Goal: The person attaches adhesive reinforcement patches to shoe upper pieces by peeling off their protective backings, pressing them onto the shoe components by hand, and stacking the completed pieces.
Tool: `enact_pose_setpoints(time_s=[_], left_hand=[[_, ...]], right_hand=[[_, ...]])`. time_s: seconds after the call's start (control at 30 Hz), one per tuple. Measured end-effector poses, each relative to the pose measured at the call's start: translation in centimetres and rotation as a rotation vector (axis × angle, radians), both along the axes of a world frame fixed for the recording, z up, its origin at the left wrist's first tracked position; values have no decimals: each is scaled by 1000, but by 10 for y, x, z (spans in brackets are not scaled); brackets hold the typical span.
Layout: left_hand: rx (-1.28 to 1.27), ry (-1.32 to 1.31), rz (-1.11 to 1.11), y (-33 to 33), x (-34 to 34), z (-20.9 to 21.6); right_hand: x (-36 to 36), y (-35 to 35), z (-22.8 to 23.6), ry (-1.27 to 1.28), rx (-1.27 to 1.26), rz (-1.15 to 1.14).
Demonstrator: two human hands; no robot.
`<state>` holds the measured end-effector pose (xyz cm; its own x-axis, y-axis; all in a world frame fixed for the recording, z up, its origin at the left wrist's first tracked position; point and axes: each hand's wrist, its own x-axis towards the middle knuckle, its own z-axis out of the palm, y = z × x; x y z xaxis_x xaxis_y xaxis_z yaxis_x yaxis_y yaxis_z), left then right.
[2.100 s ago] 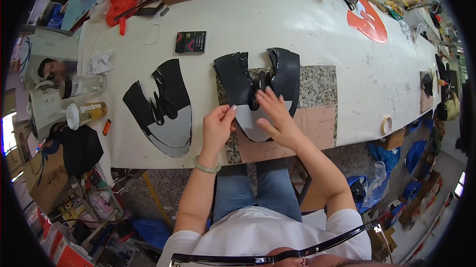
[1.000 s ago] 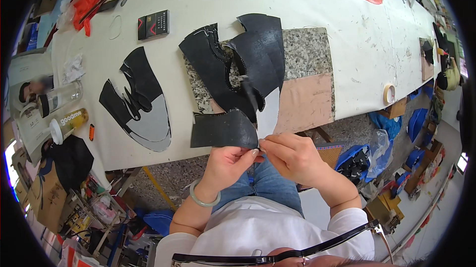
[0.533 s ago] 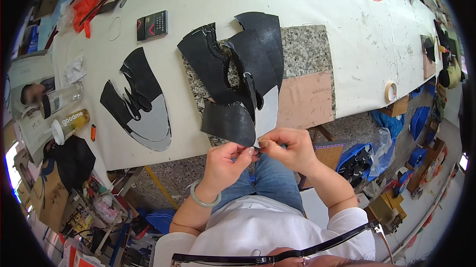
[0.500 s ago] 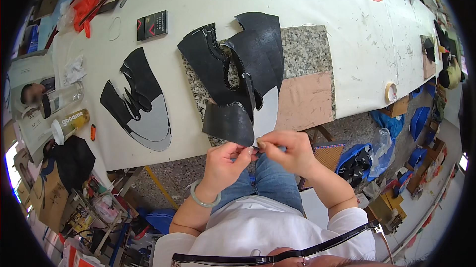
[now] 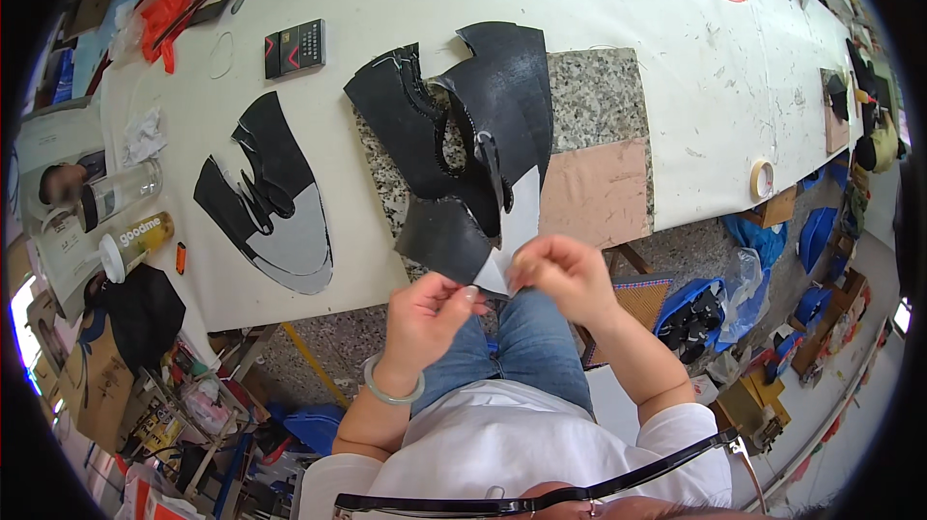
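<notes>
A black shoe upper [image 5: 507, 85] with a pale grey-white toe lining lies spread over a speckled stone slab [image 5: 599, 85], its near end reaching past the table edge. My left hand [image 5: 425, 317] pinches the near edge of this upper, thumb on top. At the right side of that edge is my right hand [image 5: 565, 274], its fingers curled and their tips pressed together beside the pale lining. Whatever those fingertips hold is too small to make out. To the left lies a second black shoe upper [image 5: 290, 153] with a grey toe lining.
A black box [image 5: 294, 49] sits at the back left of the white table [image 5: 705, 124]. Nearer the left edge are a cup [image 5: 135, 245], a clear jar [image 5: 126, 194] and an orange cutter [image 5: 181, 257]. A tape roll [image 5: 762, 180] lies at the right edge.
My hands have drawn apart slightly; the left moved a little left and down. The near flap of the upper has opened out, showing more pale lining between them.
</notes>
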<state>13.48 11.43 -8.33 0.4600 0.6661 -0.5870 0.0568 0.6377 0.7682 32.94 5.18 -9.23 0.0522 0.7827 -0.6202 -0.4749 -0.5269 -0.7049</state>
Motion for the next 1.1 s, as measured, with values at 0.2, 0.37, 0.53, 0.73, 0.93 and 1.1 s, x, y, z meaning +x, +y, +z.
enact_pose_setpoints(time_s=[0.2, 0.37, 0.53, 0.73, 0.93, 1.1], left_hand=[[-127, -151, 312, -5, 5, -17], [-162, 17, 190, -10, 8, -33], [-116, 119, 138, -7, 4, -29], [299, 136, 128, -19, 21, -44], [33, 93, -88, -15, -12, -36], [-240, 35, -148, 4, -39, -20]], right_hand=[[-17, 0, -9, 97, 25, -150], [-31, -1, -9, 124, -40, -220], [-1, -6, -43, 534, -253, -435], [-35, 8, -25, 26, -47, -209], [7, 15, -26, -666, 38, 269], [73, 17, -19, -939, -29, 241]])
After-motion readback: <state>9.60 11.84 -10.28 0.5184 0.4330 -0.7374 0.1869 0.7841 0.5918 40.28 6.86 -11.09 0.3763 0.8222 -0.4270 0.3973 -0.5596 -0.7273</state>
